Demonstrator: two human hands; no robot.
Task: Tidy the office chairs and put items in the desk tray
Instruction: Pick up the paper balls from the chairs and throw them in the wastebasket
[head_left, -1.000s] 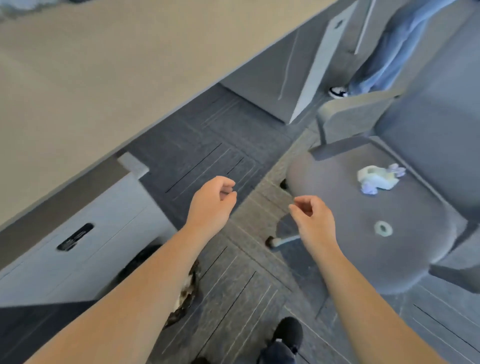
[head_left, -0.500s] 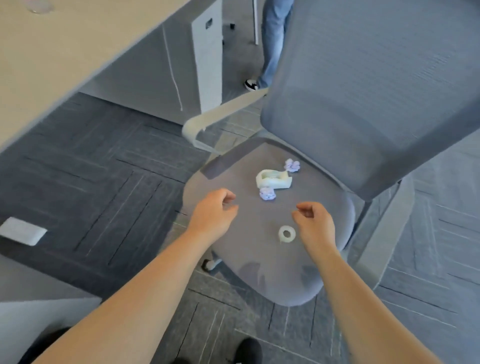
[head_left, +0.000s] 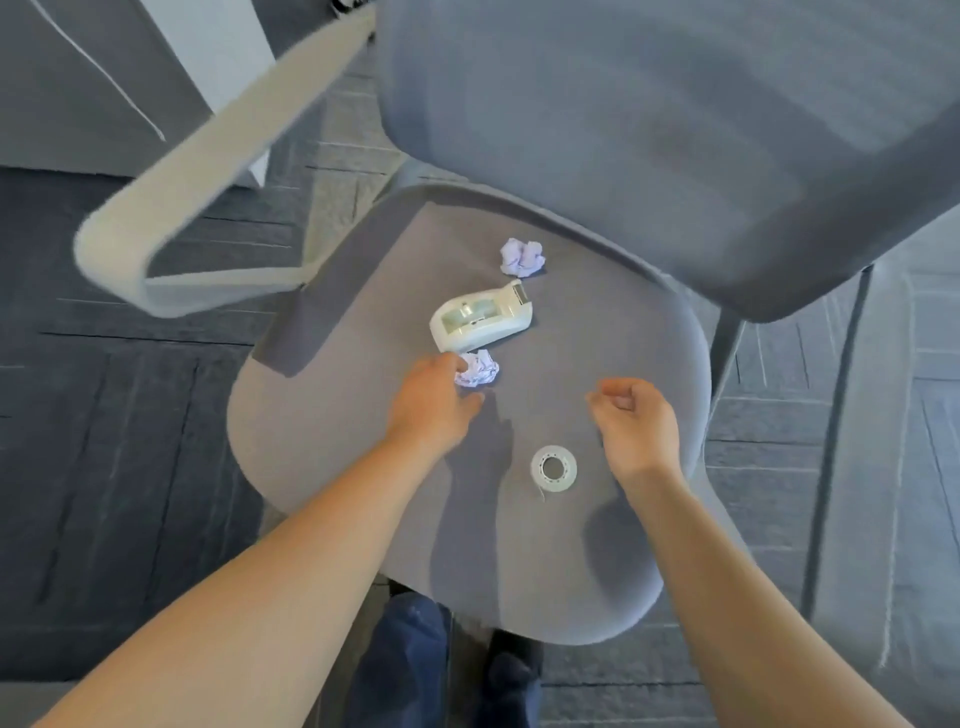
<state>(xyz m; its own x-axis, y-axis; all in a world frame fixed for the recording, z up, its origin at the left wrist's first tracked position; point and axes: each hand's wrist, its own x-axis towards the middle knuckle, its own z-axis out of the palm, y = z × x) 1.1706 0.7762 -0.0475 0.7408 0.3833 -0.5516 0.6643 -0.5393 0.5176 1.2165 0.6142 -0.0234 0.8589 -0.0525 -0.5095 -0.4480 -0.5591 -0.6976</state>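
A grey office chair's seat (head_left: 363, 467) fills the middle of the view. On it lie a white tape dispenser (head_left: 480, 317), a loose tape roll (head_left: 554, 468) and two crumpled pale-purple paper balls, one near the backrest (head_left: 522, 257) and one in front of the dispenser (head_left: 480, 368). My left hand (head_left: 434, 402) reaches over the seat, its fingertips touching the left side of the nearer paper ball, which still rests on the seat. My right hand (head_left: 636, 423) hovers loosely curled above the seat, just right of the tape roll, holding nothing.
The chair's grey mesh backrest (head_left: 649, 130) rises at the upper right and its pale armrest (head_left: 208, 171) juts out at the left. A grey and white desk cabinet (head_left: 130, 78) stands at the top left. My legs and a dark shoe (head_left: 511, 675) stand on dark carpet.
The view has swung from the desk and drawers onto the chair and come closer. My left hand has moved forward to the nearer paper ball. My right hand keeps its curled pose.
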